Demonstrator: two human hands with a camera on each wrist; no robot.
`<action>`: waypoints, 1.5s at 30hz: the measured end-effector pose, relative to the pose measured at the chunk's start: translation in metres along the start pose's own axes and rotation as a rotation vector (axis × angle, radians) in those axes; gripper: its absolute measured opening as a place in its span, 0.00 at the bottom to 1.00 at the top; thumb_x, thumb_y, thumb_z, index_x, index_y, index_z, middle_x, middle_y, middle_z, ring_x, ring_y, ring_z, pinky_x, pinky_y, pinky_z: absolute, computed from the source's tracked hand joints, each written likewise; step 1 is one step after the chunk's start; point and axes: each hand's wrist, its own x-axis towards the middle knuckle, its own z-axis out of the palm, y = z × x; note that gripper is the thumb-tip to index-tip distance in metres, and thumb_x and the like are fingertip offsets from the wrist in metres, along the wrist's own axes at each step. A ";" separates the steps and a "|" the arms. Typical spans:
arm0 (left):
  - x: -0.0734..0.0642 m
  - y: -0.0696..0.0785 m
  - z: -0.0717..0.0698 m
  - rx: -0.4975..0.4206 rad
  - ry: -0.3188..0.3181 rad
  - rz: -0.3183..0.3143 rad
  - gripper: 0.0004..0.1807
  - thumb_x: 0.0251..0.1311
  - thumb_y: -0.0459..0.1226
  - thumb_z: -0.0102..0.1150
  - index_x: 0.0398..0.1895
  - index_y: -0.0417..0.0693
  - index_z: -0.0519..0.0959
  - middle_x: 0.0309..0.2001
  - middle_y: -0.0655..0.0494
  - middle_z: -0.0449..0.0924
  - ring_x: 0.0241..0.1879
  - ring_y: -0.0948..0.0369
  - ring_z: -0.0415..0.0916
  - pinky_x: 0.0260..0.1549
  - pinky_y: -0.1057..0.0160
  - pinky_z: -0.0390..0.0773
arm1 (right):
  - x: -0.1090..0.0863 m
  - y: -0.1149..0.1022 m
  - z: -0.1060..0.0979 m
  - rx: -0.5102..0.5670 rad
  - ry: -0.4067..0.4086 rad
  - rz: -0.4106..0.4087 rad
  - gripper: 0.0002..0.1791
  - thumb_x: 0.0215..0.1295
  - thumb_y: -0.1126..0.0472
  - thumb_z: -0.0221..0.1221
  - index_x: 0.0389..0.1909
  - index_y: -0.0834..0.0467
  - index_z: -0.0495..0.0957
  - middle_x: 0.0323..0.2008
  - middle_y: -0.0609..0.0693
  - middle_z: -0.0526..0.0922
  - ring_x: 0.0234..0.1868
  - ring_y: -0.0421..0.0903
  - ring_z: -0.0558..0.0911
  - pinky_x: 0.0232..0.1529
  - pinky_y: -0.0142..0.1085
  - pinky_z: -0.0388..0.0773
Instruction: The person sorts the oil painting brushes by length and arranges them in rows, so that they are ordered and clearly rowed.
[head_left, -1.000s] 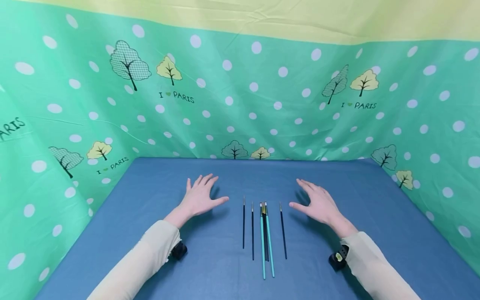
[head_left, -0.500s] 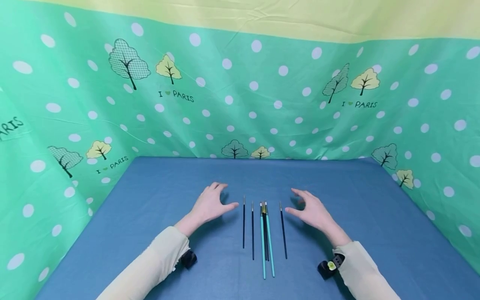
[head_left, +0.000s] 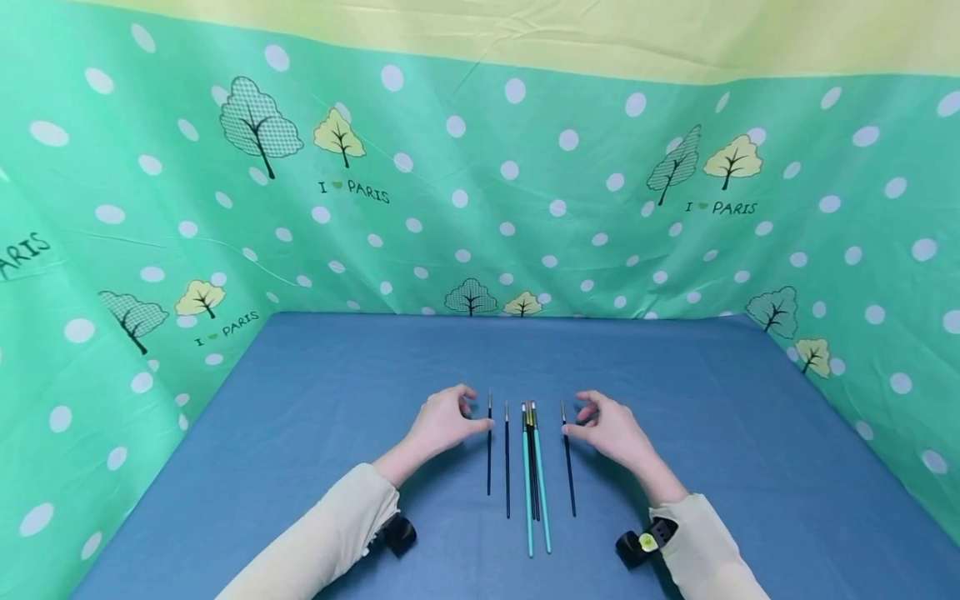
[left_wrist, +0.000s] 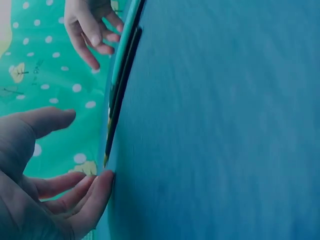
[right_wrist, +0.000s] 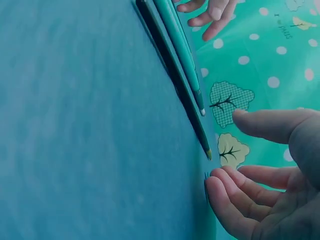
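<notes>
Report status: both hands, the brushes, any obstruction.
Left grip open at the leftmost brush; right grip open at the rightmost brush; nothing held. Other brushes lie between. No obstruction visible.

A green cloth (head_left: 420, 183) hung behind the blue-topped bench (head_left: 330, 358) and along both its sides, scattered with pale dots (head_left: 392, 77). Checked trees (head_left: 258, 121), yellow trees (head_left: 732, 161) and "PARIS" lettering (head_left: 369, 192) were printed on it above the bench's far edge. Higher over the bench ran a faintly creased yellow band (head_left: 637, 37). Soft light fell across the bench.
</notes>
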 end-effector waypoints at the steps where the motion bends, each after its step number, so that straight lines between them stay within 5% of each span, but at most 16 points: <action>1: 0.000 0.000 0.002 -0.023 -0.012 -0.016 0.28 0.46 0.49 0.66 0.49 0.43 0.74 0.30 0.55 0.75 0.17 0.63 0.72 0.21 0.65 0.72 | 0.000 -0.001 0.001 0.012 -0.003 0.008 0.33 0.51 0.55 0.65 0.58 0.63 0.67 0.36 0.53 0.79 0.28 0.42 0.77 0.23 0.33 0.73; 8: -0.001 0.004 0.011 -0.128 -0.080 -0.110 0.24 0.47 0.43 0.67 0.47 0.40 0.75 0.28 0.56 0.75 0.15 0.63 0.75 0.20 0.66 0.75 | 0.000 -0.004 0.008 0.099 -0.032 0.074 0.31 0.51 0.60 0.65 0.57 0.64 0.68 0.32 0.52 0.77 0.22 0.40 0.78 0.23 0.33 0.77; 16: -0.002 0.012 0.014 -0.048 -0.086 -0.091 0.25 0.46 0.40 0.67 0.47 0.37 0.74 0.23 0.56 0.74 0.13 0.63 0.74 0.23 0.65 0.76 | 0.000 -0.009 0.014 0.134 -0.049 0.105 0.29 0.49 0.63 0.66 0.54 0.65 0.70 0.29 0.52 0.75 0.19 0.41 0.78 0.22 0.33 0.78; 24: -0.001 0.017 0.022 0.103 -0.055 -0.061 0.27 0.40 0.43 0.72 0.43 0.40 0.73 0.37 0.47 0.72 0.13 0.63 0.69 0.21 0.65 0.71 | 0.001 -0.012 0.016 0.113 -0.063 0.103 0.31 0.48 0.64 0.67 0.55 0.65 0.70 0.29 0.52 0.74 0.18 0.41 0.77 0.21 0.34 0.77; 31: 0.000 0.021 0.022 0.100 -0.069 -0.104 0.28 0.41 0.39 0.72 0.47 0.40 0.73 0.42 0.43 0.72 0.12 0.64 0.71 0.15 0.68 0.73 | 0.003 -0.013 0.018 0.103 -0.071 0.094 0.32 0.47 0.66 0.67 0.56 0.67 0.69 0.27 0.51 0.73 0.18 0.40 0.77 0.20 0.33 0.77; 39: 0.002 0.026 0.019 0.135 -0.102 -0.133 0.25 0.44 0.36 0.69 0.48 0.42 0.74 0.45 0.42 0.72 0.12 0.65 0.72 0.24 0.65 0.75 | 0.004 -0.014 0.017 0.078 -0.089 0.094 0.33 0.46 0.68 0.66 0.57 0.68 0.69 0.26 0.51 0.72 0.17 0.41 0.78 0.20 0.32 0.77; 45: 0.003 0.027 0.017 0.101 -0.128 -0.136 0.24 0.46 0.31 0.65 0.50 0.40 0.73 0.49 0.39 0.71 0.12 0.63 0.72 0.14 0.67 0.74 | 0.005 -0.014 0.018 0.055 -0.096 0.101 0.33 0.46 0.69 0.66 0.57 0.69 0.68 0.26 0.51 0.72 0.17 0.40 0.77 0.20 0.33 0.77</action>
